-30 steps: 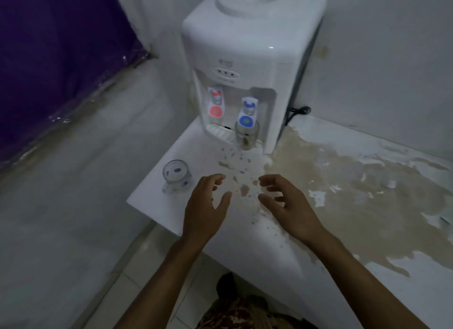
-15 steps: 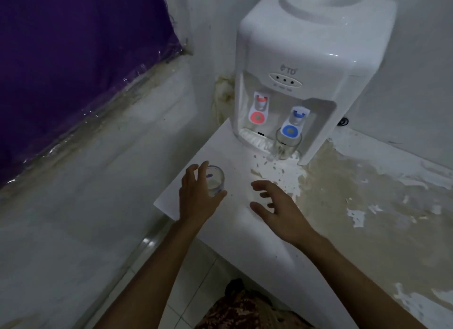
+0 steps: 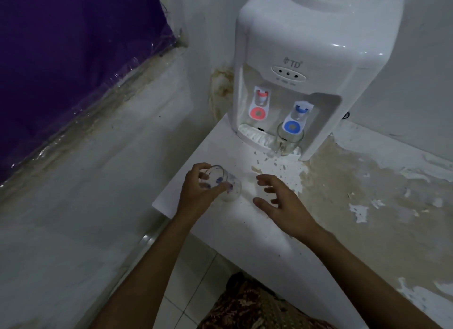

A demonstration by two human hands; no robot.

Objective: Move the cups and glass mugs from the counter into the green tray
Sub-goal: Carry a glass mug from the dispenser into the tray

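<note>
head view: left hand (image 3: 199,191) wrapped around a small clear glass cup (image 3: 221,184) with purple dots, fingers on its far rim side, thumb across the near side. cup is tilted, mouth leaning left and up, base toward the right; cannot tell if the base touches the counter (image 3: 264,233) or is just off it. it sits at the near left corner of the white counter, close to the edge. right hand (image 3: 282,203) hovers just right of the cup, fingers spread and curled, grasping nothing, not touching the cup.

far side: white water dispenser (image 3: 306,66) stands on the counter against the wall, red tap (image 3: 258,109) left, blue tap (image 3: 295,121) right. a glass mug (image 3: 288,140) stands upright under the blue tap on the drip tray (image 3: 252,136), handle facing near. well apart from both hands.

counter paint is peeled and stained brown on the right, flakes scattered between the mug and the hands. nothing lies between the right hand and the mug but flakes. purple sheet (image 3: 61,59) covers the far left wall area. tiled floor and patterned cloth (image 3: 255,309) at the near bottom edge. green tray not in view.
</note>
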